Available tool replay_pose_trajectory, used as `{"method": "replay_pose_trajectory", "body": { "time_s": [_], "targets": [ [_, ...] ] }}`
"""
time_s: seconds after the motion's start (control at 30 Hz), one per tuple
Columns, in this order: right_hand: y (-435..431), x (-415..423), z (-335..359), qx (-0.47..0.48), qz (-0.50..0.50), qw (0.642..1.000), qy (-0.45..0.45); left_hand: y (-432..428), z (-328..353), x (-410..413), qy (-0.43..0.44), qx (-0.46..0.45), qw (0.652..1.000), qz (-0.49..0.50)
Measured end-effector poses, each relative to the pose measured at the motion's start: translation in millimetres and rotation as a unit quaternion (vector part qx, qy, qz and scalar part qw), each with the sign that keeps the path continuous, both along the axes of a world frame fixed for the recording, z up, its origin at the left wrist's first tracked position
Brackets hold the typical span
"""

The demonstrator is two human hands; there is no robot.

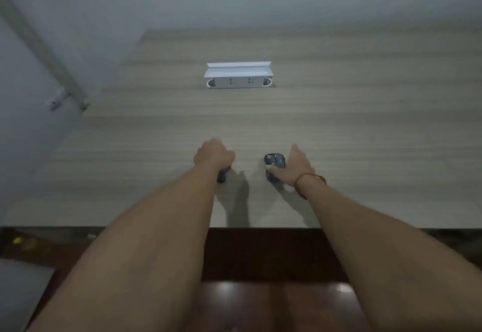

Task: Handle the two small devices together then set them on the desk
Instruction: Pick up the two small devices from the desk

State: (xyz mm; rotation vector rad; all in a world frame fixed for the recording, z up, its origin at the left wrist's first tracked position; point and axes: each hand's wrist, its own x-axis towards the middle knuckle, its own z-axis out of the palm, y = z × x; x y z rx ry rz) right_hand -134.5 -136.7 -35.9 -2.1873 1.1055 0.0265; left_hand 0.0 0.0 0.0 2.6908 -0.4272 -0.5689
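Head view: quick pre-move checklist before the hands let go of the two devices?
1. Left hand closed on the small dark device on the left: ok, fist wrapped around it, only its near end shows.
2. Right hand on the small dark rounded device on the right: ok, thumb and palm touch it, fingers extended.
3. Both devices resting on the light wood-grain desk: cannot tell, contact is hidden or blurred.
4. Devices apart from each other: ok, bare desk shows between them.
5. White pop-up socket box clear of the hands: ok, it sits well beyond them.
6. Devices away from the near desk edge: ok.
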Motion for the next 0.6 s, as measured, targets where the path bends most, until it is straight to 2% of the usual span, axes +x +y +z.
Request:
{"method": "replay_pose_trajectory", "body": {
  "time_s": [0.13, 0.2, 0.27, 0.33, 0.6],
  "targets": [
    [10, 1, -40, 0.042, -0.026, 0.999, -0.017, 10, -48, -7, 0.005, -0.038, 0.997, 0.065],
    [17, 3, -60, 0.012, -0.036, 0.999, -0.033, 11, -69, -12, -0.01, -0.034, 0.996, 0.081],
    [18, 6, -75, -0.043, -0.037, 0.997, -0.053, 10, -84, -14, -0.07, -0.031, 0.994, 0.084],
    [17, 10, -85, -0.082, -0.048, 0.992, -0.084, 7, -97, -14, -0.094, -0.04, 0.991, 0.08],
    [11, 18, -112, -0.118, -0.062, 0.965, -0.224, 6, -139, -14, -0.238, -0.101, 0.964, 0.06]
  ]
}}
